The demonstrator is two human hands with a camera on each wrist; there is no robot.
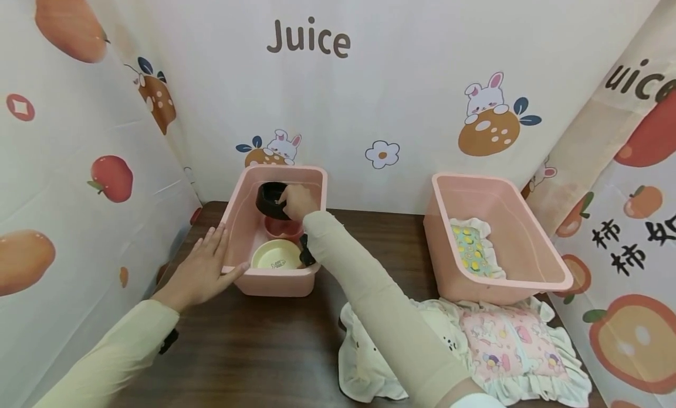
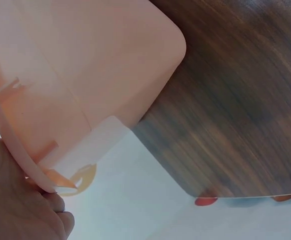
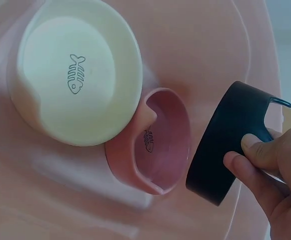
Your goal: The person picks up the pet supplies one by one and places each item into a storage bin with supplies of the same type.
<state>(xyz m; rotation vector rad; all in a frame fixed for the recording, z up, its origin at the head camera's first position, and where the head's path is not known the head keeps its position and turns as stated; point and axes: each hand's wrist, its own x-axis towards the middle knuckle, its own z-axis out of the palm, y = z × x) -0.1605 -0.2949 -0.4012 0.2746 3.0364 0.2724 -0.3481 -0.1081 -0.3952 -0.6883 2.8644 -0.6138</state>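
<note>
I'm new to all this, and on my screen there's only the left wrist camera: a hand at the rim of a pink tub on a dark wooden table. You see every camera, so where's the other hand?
Observer: The right hand is reaching into the tub, holding a black bowl.

Visitor: Oh! Is anything else in there?

Observer: Two more bowls sit side by side: a pale yellow bowl and a pink bowl.

Visitor: And farther along the table?

Observer: To the right stands a second pink tub, with a lemon-patterned cushion inside.
</note>
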